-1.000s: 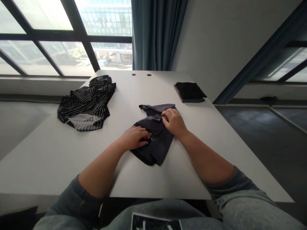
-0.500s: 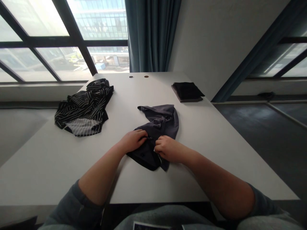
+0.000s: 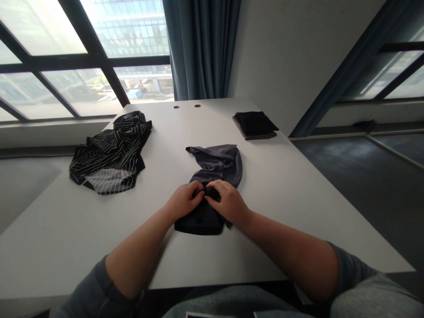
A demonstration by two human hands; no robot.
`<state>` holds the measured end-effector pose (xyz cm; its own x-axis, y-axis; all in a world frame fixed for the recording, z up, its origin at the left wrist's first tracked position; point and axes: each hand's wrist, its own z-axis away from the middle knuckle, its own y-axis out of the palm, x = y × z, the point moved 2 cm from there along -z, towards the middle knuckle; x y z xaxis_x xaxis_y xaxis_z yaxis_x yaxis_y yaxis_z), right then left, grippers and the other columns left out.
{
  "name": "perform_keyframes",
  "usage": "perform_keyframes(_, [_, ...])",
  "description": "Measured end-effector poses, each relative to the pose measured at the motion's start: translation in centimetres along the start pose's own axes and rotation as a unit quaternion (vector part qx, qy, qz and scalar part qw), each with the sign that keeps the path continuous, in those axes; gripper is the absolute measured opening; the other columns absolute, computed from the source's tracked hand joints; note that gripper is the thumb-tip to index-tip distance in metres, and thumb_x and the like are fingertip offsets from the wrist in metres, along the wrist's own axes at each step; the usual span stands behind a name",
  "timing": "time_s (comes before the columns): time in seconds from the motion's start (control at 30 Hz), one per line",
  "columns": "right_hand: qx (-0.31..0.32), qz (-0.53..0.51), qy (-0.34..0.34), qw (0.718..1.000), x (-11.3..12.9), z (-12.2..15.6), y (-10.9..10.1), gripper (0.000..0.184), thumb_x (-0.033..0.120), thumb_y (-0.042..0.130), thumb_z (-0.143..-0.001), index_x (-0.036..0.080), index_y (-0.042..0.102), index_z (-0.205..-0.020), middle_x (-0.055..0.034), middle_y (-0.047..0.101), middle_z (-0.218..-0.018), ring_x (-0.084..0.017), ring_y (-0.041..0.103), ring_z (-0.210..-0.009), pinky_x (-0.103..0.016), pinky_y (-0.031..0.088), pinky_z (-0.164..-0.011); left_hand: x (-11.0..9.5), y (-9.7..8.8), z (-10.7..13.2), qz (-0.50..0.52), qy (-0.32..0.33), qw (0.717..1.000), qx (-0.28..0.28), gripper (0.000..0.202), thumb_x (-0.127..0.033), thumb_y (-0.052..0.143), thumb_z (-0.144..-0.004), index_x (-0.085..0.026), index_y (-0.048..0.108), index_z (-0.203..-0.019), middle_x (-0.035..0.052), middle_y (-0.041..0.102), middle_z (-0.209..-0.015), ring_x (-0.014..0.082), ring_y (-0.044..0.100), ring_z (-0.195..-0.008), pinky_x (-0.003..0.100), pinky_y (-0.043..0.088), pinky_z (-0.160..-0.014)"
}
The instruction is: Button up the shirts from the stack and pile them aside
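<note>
A crumpled dark grey garment lies on the white table in front of me, its darker section toward me; which kind of clothing it is I cannot tell. My left hand pinches a fold of its dark edge between thumb and fingers. Just to the right, my right hand grips the same edge, thumb below and fingers on top. Both hands are close together, and a short stretch of cloth shows between them. A small round dark spot sits on the cloth below the hands.
On the left of the white table lies a heap of black cloth with white stripes. A folded stack of dark cloth sits at the back right. Two round holes are near the far edge, before a blue curtain and a window.
My right hand has moved up and left, from the garment's right side to its edge beside my left hand. The near part of the cloth has straightened. The view has shifted slightly.
</note>
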<state>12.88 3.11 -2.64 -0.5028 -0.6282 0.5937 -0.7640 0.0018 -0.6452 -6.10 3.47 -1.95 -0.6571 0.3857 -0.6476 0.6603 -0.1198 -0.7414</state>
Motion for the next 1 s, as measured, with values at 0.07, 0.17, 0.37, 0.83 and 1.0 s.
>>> perform_keyframes(0.07, [-0.007, -0.028, -0.007, 1.0, 0.0, -0.1, -0.2, 0.017, 0.016, 0.065, -0.089, 0.025, 0.065, -0.104, -0.0083, 0.072, -0.106, -0.028, 0.068, -0.104, -0.045, 0.054, -0.096, 0.0, 0.1, 0.1, -0.001, 0.004, 1.0, -0.001, 0.012, -0.029, 0.055, -0.094, -0.022, 0.057, -0.085, -0.0022, 0.061, -0.072, 0.0152, 0.055, -0.064, 0.028, 0.037, -0.06])
perform_keyframes(0.17, [-0.015, -0.069, -0.007, 0.997, -0.1, -0.2, -0.4, 0.021, 0.013, 0.062, -0.088, 0.026, 0.067, -0.103, -0.0071, 0.073, -0.106, -0.027, 0.069, -0.104, -0.043, 0.055, -0.096, 0.0, 0.2, 0.2, -0.016, 0.007, 1.0, -0.008, 0.013, -0.03, 0.054, -0.097, -0.022, 0.06, -0.089, -0.0013, 0.064, -0.075, 0.0155, 0.057, -0.065, 0.028, 0.038, -0.061])
perform_keyframes(0.37, [-0.02, -0.164, 0.077, 0.983, -0.7, -0.3, -0.1, 0.022, 0.016, 0.062, -0.081, 0.023, 0.071, -0.101, -0.0044, 0.075, -0.103, -0.024, 0.071, -0.099, -0.037, 0.055, -0.091, 0.2, 0.0, 0.3, 0.004, 0.004, 0.999, -0.052, 0.014, -0.032, 0.063, -0.095, -0.023, 0.068, -0.104, 0.0015, 0.074, -0.092, 0.0184, 0.066, -0.08, 0.029, 0.048, -0.072])
perform_keyframes(0.83, [0.019, -0.293, 0.01, 0.956, -0.6, -0.4, -0.6, 0.02, 0.01, 0.057, -0.083, 0.023, 0.065, -0.095, -0.0024, 0.069, -0.1, -0.019, 0.066, -0.097, -0.035, 0.051, -0.091, 0.9, -0.8, -0.5, 0.262, 0.054, 0.964, -0.003, 0.014, -0.029, 0.07, -0.088, -0.02, 0.059, -0.084, 0.0072, 0.068, -0.104, 0.021, 0.065, -0.101, 0.035, 0.05, -0.093])
perform_keyframes(1.0, [0.055, -0.309, -0.022, 0.949, -0.7, -0.8, -1.4, 0.021, 0.006, 0.053, -0.076, 0.023, 0.058, -0.088, -0.0059, 0.066, -0.108, -0.022, 0.064, -0.106, -0.038, 0.048, -0.097, 1.8, -1.1, -0.4, 0.209, 0.005, 0.978, -0.027, 0.014, -0.013, 0.058, -0.079, -0.022, 0.048, -0.081, 0.0043, 0.072, -0.103, 0.02, 0.066, -0.096, 0.034, 0.049, -0.086])
